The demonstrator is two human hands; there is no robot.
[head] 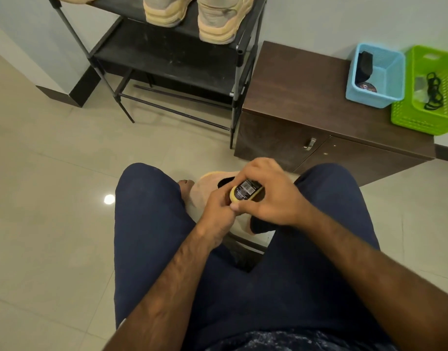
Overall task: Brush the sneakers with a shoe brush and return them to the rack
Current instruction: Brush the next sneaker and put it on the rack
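At about eleven o'clock stands the black rack [167, 59]. A tan pair of sneakers [219, 21] sits on its upper shelf with the heels toward the camera, and the shelf below shows nothing on it. Near the centre, on the floor between the seated person's knees, lies another tan sneaker [200, 196], largely covered by the hands.

Just left of centre, the left hand [215, 209] has its fingers curled round the near-left end of a small yellow-edged item with a black barcode label. This is most likely the brush [245, 192], though no bristles show. Just right of it, the right hand [271, 196] grips the same item from above, fingers bent over its far side and thumb along the near edge. The brush is held a little above the sneaker, and I cannot tell whether it touches it.

At two o'clock a dark wooden cabinet [306, 92] stands beside the rack. It carries a blue basket [390, 79] and, farther right, a green basket [407, 117].

The step in hand looks like readying the brush, perhaps turning or opening it with both hands, rather than stroking. The next move calls for one hand to let go and steady the sneaker while the other sets the working face to the upper. The sneaker then belongs on the rack toward twelve o'clock.
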